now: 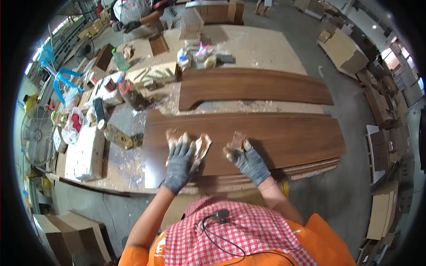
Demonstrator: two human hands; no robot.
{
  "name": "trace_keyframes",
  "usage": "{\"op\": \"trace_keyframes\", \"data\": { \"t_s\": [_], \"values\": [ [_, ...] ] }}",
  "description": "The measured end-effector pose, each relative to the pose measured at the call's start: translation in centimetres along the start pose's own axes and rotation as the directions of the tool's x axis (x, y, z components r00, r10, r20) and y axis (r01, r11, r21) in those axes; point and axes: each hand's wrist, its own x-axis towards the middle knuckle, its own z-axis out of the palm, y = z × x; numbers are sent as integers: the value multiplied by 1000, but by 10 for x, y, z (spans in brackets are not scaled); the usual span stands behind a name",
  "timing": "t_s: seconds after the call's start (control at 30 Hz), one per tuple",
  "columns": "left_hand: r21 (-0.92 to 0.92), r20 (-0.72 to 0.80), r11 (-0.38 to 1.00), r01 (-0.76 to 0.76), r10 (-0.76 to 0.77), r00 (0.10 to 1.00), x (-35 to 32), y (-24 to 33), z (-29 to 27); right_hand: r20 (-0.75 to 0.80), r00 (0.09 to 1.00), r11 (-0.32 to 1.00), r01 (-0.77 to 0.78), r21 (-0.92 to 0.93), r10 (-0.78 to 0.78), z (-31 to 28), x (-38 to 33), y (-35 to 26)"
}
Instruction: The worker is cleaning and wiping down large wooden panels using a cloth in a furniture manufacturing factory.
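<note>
A dark brown wooden panel point(284, 137) lies in front of me on top of several stacked panels. My left hand point(178, 166), in a grey glove with pale fingertips, presses a crumpled, stained rag point(203, 146) against its left part. The rag sticks out on both sides of the fingers. Further right, my right hand point(250, 165), gloved the same way, pinches a small, squarish brown piece point(237, 140) over the panel. Whether this piece is a sanding pad or a folded sheet I cannot tell. A second brown panel point(257, 86) with a curved edge lies just beyond.
Bottles with dark residue point(131, 94) point(116, 135), a green bottle point(119, 60) and a white foam block point(85, 153) crowd the table's left. Glue bottles point(202, 51) stand behind the panels. Across the table is another person point(135, 20) in dark gloves. Stacked boards point(384, 146) line the right.
</note>
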Motion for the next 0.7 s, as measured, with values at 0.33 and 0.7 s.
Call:
{"op": "trace_keyframes", "data": {
  "t_s": [0.33, 0.7],
  "values": [
    [-119, -96, 974, 193, -205, 974, 31, -38, 11, 82, 996, 985, -54, 167, 41, 4, 4, -2],
    [-484, -129, 875, 9, -82, 988, 9, -87, 12, -102, 981, 986, 166, -12, -166, -3, -14, 37]
  ]
}}
